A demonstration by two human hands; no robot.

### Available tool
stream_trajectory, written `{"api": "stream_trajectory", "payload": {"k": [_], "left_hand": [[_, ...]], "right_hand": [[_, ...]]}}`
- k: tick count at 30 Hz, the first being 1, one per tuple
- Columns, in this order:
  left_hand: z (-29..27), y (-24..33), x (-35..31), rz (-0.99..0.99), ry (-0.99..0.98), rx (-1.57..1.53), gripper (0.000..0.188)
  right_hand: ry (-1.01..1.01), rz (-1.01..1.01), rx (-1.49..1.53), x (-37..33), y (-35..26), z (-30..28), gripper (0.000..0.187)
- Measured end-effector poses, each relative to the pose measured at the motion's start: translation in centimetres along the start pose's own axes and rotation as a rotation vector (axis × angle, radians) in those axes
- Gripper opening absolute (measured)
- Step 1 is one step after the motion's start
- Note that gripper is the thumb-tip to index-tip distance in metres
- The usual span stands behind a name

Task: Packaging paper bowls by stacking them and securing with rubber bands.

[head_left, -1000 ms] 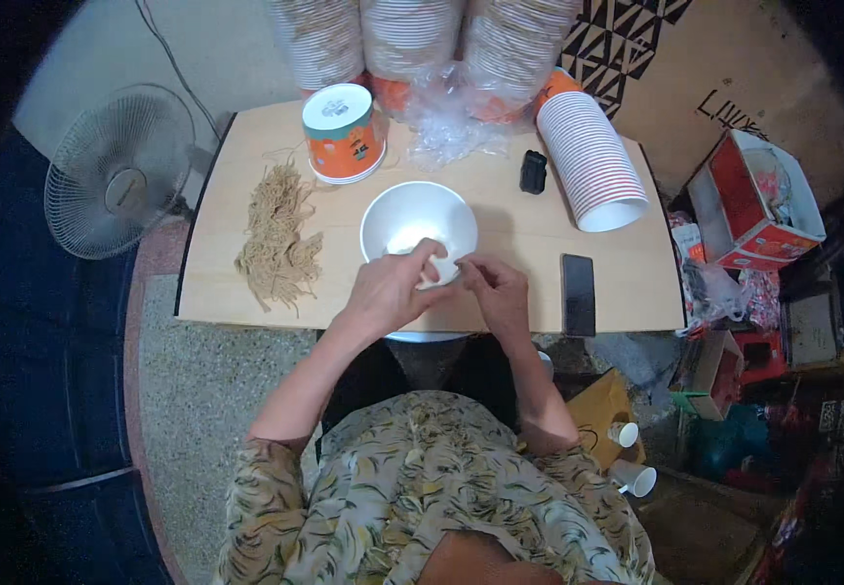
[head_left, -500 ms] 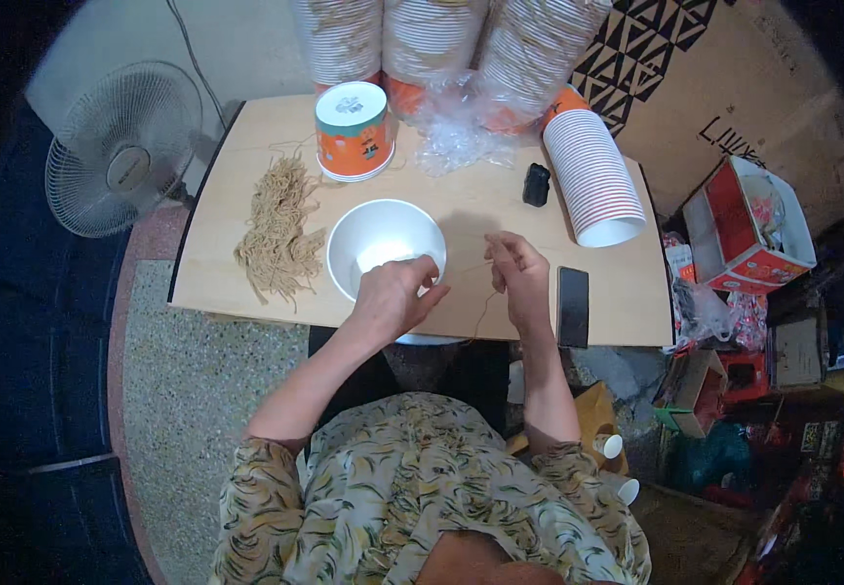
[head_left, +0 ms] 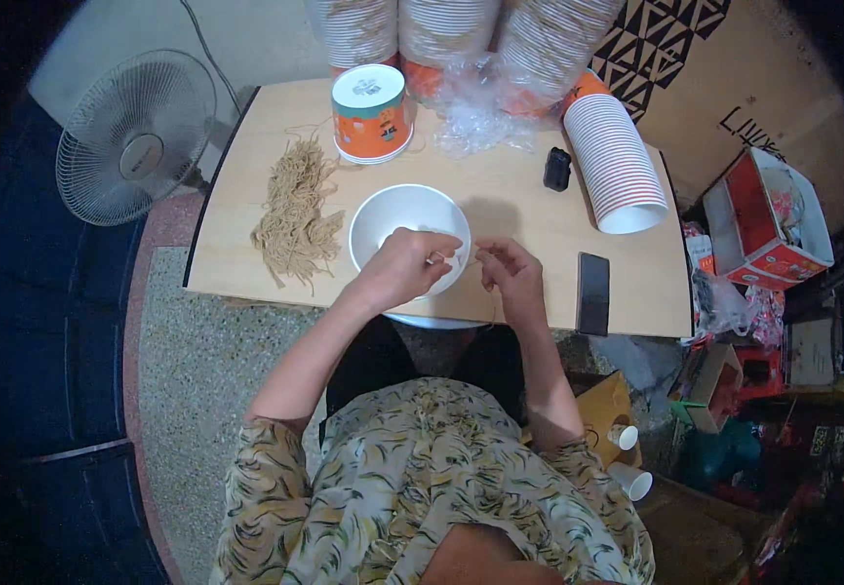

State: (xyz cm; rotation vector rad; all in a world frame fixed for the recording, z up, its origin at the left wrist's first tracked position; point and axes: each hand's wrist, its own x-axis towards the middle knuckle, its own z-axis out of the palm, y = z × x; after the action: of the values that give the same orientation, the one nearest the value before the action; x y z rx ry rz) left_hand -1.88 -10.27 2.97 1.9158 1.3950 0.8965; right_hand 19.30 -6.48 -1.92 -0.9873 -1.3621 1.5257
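Note:
A white paper bowl [head_left: 371, 216] stands near the table's front edge. My left hand [head_left: 405, 270] is over its near right rim, thumb and fingers pinched together on something too small to make out. Just right of the bowl, my right hand [head_left: 513, 278] is closed in a pinch, and a thin tan string hangs below its fingers. The two hands are close but apart. To the left lies a loose heap of tan strings [head_left: 295, 219]. Behind the bowl an orange and green paper tub [head_left: 371, 127] is upturned, with strands around its base.
Tall stacks of paper tubs [head_left: 448, 34] and crumpled clear plastic [head_left: 485, 122] line the back. A tub stack [head_left: 617, 166] lies on its side at right, by a small black object [head_left: 557, 170] and a phone [head_left: 593, 294]. A fan [head_left: 139, 146] stands left; a red carton [head_left: 763, 219] sits right.
The view has shifted, so the table appears slightly up and to the right. My hands have come closer together, the right one moving toward the bowl.

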Motion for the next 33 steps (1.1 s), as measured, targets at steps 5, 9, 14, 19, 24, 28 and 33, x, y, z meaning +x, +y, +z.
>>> {"api": "stream_trajectory", "payload": {"k": [5, 9, 14, 19, 24, 28, 33], "left_hand": [[-0.3, 0.8, 0.6, -0.046, -0.045, 0.073, 0.015], [-0.6, 0.1, 0.1, -0.111, 0.078, -0.143, 0.013], [-1.4, 1.5, 1.0, -0.045, -0.045, -0.628, 0.015], [0.5, 0.3, 3.6, -0.001, -0.110, -0.608, 0.021], [0.5, 1.3, 6.1, -0.191, -0.437, -0.576, 0.034], [0.3, 1.3, 6.7, -0.212, -0.522, -0.665, 0.037], [-0.1, 1.9, 6.5, -0.217, -0.581, -0.460, 0.040]], "right_hand": [[-0.028, -0.003, 0.016, -0.3, 0.0, 0.4, 0.023], [-0.019, -0.045, -0.072, -0.6, -0.3, 0.7, 0.032], [-0.070, -0.115, -0.170, 0.1, 0.9, 0.8, 0.039], [-0.018, -0.155, -0.360, -0.1, -2.2, -0.1, 0.032], [-0.064, -0.122, -0.325, 0.1, -3.6, -1.1, 0.023], [-0.026, 0.131, -0.153, -0.1, -4.3, -1.2, 0.018], [0.004, -0.184, -0.262, 0.1, -3.5, -1.9, 0.014]]}}
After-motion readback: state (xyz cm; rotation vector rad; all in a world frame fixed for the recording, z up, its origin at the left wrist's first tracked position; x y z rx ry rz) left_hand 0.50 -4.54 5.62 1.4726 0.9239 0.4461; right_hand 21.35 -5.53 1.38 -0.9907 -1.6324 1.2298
